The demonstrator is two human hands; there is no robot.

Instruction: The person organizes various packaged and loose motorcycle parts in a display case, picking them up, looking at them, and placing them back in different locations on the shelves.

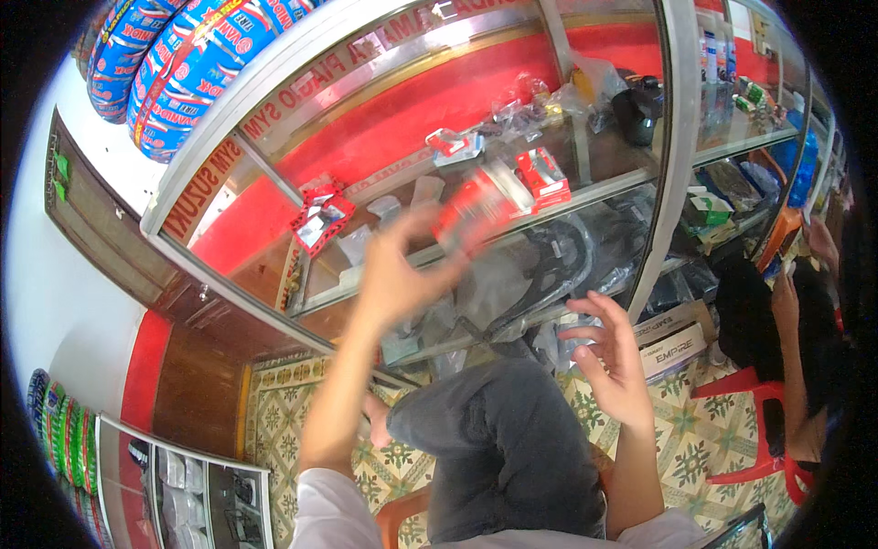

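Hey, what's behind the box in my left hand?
Behind the held box: a glass shelf, with a red-and-white box further right. Whatever the held box covers is hidden.

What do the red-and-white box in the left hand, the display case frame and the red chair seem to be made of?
The box in the left hand: probably printed cardboard, from its squared shape, though blur hides the finish.
Display case frame: likely satin metal, pale grey with slim bars.
Red chair: probably smooth plastic, evenly coloured.
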